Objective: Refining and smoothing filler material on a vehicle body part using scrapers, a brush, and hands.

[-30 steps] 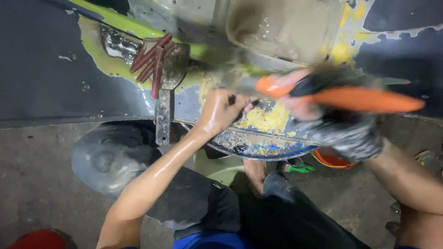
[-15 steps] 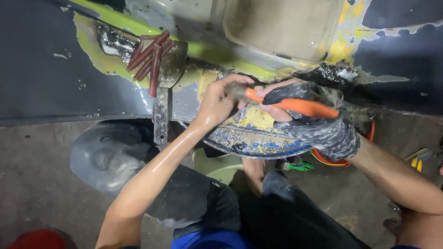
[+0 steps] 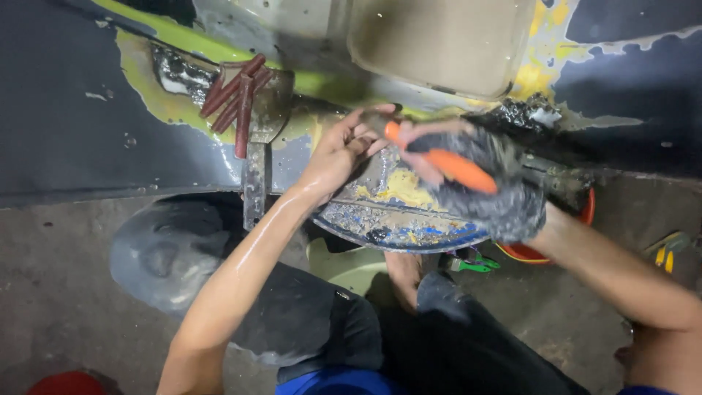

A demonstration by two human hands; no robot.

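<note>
A cluster of dark red rods (image 3: 238,99) rests against a metal bracket (image 3: 257,157) fixed to the dark body panel (image 3: 73,124), to the left of both hands and clear of them. Above the hands sits a pale, rounded rectangular recess (image 3: 439,44) in the panel, ringed by yellow and green patches of filler. Nothing stands between the hands and the curved metal lip (image 3: 398,223) below them, which is smeared with yellow and blue. The left hand (image 3: 336,150), bare and wet-looking, is half curled, its fingertips touching the near end of an orange-handled tool (image 3: 442,161); whether it pinches the tool or only steadies it cannot be told. The right hand (image 3: 486,183), in a grey, dirty glove, is clenched around the orange handle, which runs slantwise from the left fingertips down into the gloved palm. The tool thus lies between the two hands, just in front of the panel's lower edge and above the lip. Under the panel is a grey concrete floor (image 3: 44,292), with an orange bucket (image 3: 526,252) partly hidden behind the right forearm, a small green tool (image 3: 472,263) beside it, a grey lump (image 3: 161,252) at the left, and a red object (image 3: 66,384) at the bottom left corner.
</note>
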